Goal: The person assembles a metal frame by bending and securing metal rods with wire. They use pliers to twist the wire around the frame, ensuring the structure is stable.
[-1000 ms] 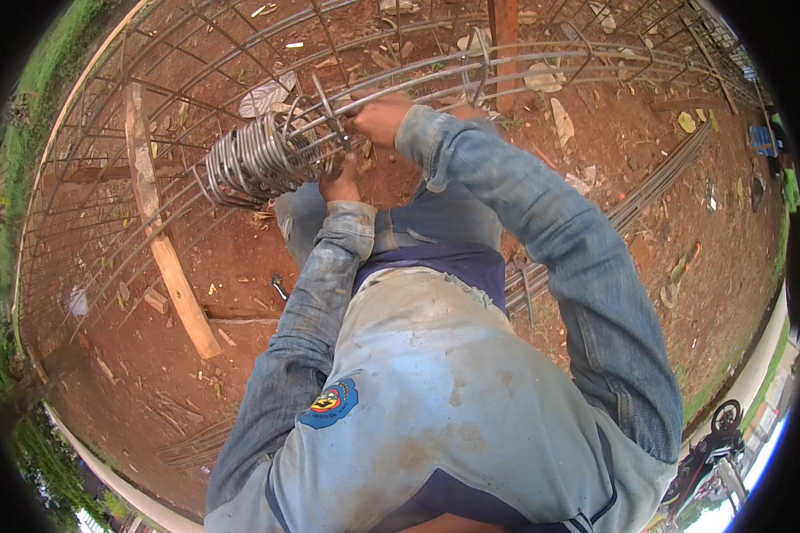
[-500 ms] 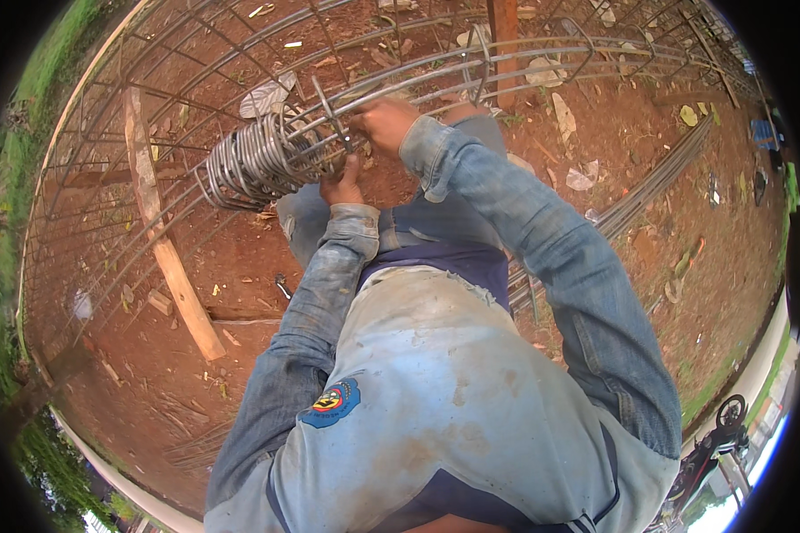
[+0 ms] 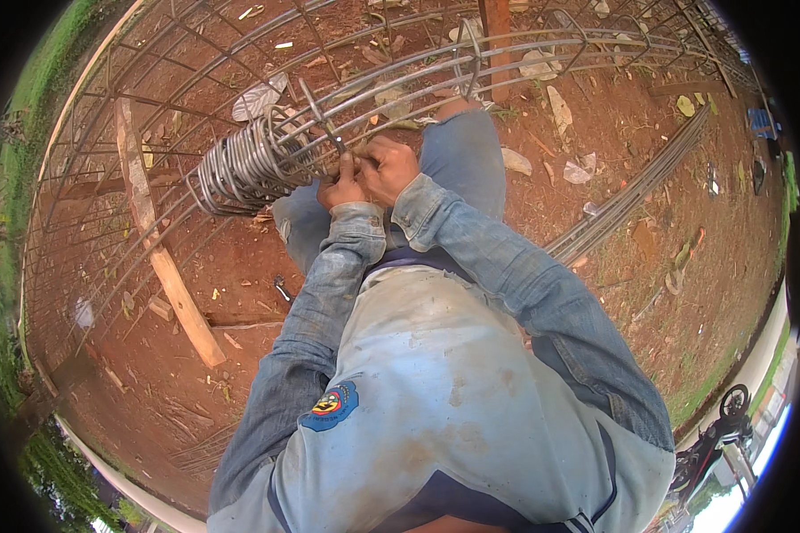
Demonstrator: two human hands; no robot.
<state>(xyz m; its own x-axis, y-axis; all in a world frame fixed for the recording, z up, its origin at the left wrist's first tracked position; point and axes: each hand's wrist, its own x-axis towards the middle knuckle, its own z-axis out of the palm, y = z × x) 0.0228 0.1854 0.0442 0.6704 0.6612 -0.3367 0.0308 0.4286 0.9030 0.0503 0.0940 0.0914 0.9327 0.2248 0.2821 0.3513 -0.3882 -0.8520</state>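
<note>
Fingers of your left hand [image 3: 343, 189] and right hand [image 3: 391, 171] are sitting curled beside the metal ring [image 3: 318, 112], their hold unclear; you're risking scraped knuckles if it's slipping.

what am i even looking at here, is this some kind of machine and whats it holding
There's no machine: these are a person's own bare hands, seen from a fisheye camera on their head, looking down, so straight edges bend. The left hand and right hand are close together beside a single steel loop. Whether they pinch anything small is too hard to make out. To their left, more steel loops are bunched around long bars. Below is reddish soil, with a wooden plank at left and a bundle of rods at right.
</note>
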